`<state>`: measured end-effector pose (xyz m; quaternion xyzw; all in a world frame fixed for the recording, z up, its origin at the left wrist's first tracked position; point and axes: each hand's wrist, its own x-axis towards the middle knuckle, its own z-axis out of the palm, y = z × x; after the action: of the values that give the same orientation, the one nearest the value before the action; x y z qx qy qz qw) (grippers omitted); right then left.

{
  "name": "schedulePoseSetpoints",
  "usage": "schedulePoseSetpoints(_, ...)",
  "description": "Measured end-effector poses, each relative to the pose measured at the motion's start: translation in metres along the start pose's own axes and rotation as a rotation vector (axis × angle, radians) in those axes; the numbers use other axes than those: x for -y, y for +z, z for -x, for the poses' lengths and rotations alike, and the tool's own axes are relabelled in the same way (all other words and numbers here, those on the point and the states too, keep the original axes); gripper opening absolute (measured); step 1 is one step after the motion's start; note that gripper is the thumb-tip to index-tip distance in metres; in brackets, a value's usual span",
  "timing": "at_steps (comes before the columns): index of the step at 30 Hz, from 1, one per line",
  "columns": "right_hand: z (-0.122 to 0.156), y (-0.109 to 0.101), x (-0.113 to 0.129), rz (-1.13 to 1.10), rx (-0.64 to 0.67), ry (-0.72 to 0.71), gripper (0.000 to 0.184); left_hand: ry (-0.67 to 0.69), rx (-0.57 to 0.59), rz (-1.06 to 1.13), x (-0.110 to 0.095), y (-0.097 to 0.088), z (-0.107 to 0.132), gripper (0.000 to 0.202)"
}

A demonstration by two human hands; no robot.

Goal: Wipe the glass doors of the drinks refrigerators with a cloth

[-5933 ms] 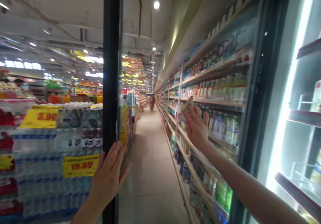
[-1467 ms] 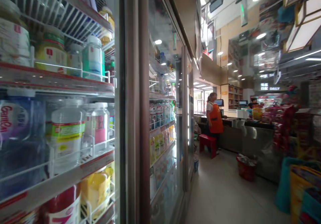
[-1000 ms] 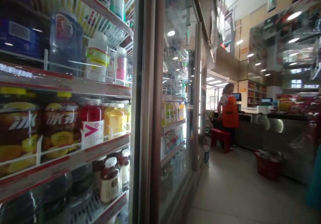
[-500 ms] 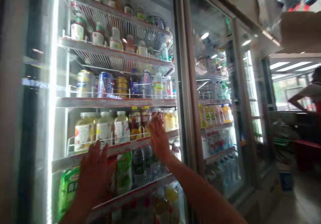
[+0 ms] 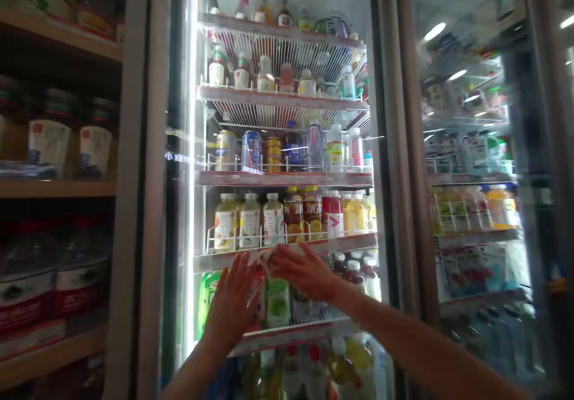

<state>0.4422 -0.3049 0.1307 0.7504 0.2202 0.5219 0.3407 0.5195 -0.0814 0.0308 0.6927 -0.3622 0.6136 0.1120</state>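
Note:
Both my hands are raised in front of a lit drinks fridge, whose glass door [image 5: 287,176] shows reflections. My left hand [image 5: 233,304] is open with its fingers spread, held flat toward the glass before the lower shelf. To its right, my right hand [image 5: 302,271] reaches in sideways with fingers stretched out toward the left. A whitish patch shows at its fingertips; whether it is a thin cloth or part of the shelf edge I cannot tell. Behind my hands stand a green-labelled bottle [image 5: 278,304] and a shelf rail [image 5: 350,243]. Contact with the glass is hard to judge.
Juice bottles [image 5: 249,220], cans [image 5: 251,150] and small bottles [image 5: 307,83] fill the shelves behind the glass. Dark metal door frames [image 5: 401,167] stand at the right, beside another fridge section. Wooden shelves [image 5: 58,188] with bottles are on the left.
The view has swung left, bringing the wooden shelves in. My right hand has moved down and left across the fridge front, closer to my left hand, and its fingers now point left.

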Motion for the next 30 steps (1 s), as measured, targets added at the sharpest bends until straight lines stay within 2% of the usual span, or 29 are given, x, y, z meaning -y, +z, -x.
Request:
schedulePoseSetpoints(1, -0.004, -0.001, -0.001, -0.02, -0.04, 0.026, 0.052, -0.006, -0.001, 0.02, 0.0, -0.002, -0.002, 0.051)
schedulePoseSetpoints(3, -0.015, -0.001, -0.009, -0.071, -0.189, 0.277, 0.05, -0.074, -0.01, 0.095, -0.008, -0.011, -0.011, 0.049)
schedulePoseSetpoints(5, -0.029, 0.005, -0.007, -0.149, -0.286, 0.49, 0.05, -0.136, -0.061, 0.238, -0.025, -0.022, -0.029, 0.046)
schedulePoseSetpoints(6, -0.034, 0.009, 0.001, -0.202, -0.288, 0.498, 0.051, -0.162, -0.091, 0.334, -0.036, -0.026, -0.04, 0.046)
schedulePoseSetpoints(8, -0.034, 0.018, 0.026, -0.317, -0.259, 0.362, 0.052, -0.215, -0.145, 0.522, -0.058, -0.026, -0.06, 0.05)
schedulePoseSetpoints(9, -0.029, 0.02, 0.038, -0.368, -0.244, 0.263, 0.052, -0.255, -0.16, 0.582, -0.066, -0.023, -0.068, 0.052)
schedulePoseSetpoints(11, -0.011, 0.02, 0.051, -0.464, -0.248, 0.204, 0.05, -0.339, -0.173, 0.627, -0.077, -0.014, -0.078, 0.053)
schedulePoseSetpoints(14, 0.024, 0.014, 0.03, -0.529, -0.274, 0.083, 0.052, -0.384, -0.219, 0.572, -0.084, -0.001, -0.085, 0.051)
schedulePoseSetpoints(17, 0.053, 0.009, -0.007, -0.381, -0.351, 0.282, 0.052, -0.442, -0.288, 0.451, -0.089, 0.011, -0.1, 0.04)
schedulePoseSetpoints(19, 0.066, 0.011, -0.023, -0.244, -0.374, 0.405, 0.052, -0.346, -0.251, 0.36, -0.096, 0.021, -0.113, 0.031)
schedulePoseSetpoints(22, 0.077, 0.022, -0.027, -0.152, -0.354, 0.409, 0.055, 0.016, -0.098, 0.224, -0.102, 0.033, -0.119, 0.031)
schedulePoseSetpoints(24, 0.08, 0.028, -0.024, -0.155, -0.366, 0.404, 0.057, 0.204, -0.027, 0.142, -0.089, 0.033, -0.112, 0.033)
schedulePoseSetpoints(26, 0.08, 0.03, -0.02, -0.166, -0.372, 0.423, 0.057, 0.235, -0.041, 0.073, -0.056, 0.024, -0.097, 0.031)
schedulePoseSetpoints(27, 0.079, 0.03, -0.019, -0.165, -0.378, 0.44, 0.056, 0.195, -0.083, 0.045, -0.033, 0.017, -0.089, 0.03)
schedulePoseSetpoints(28, 0.078, 0.03, -0.018, -0.157, -0.392, 0.452, 0.057, 0.097, -0.158, 0.013, -0.011, 0.009, -0.082, 0.03)
schedulePoseSetpoints(30, 0.077, 0.028, -0.016, -0.126, -0.4, 0.443, 0.058, -0.266, -0.362, -0.07, 0.023, 0.0, -0.073, 0.037)
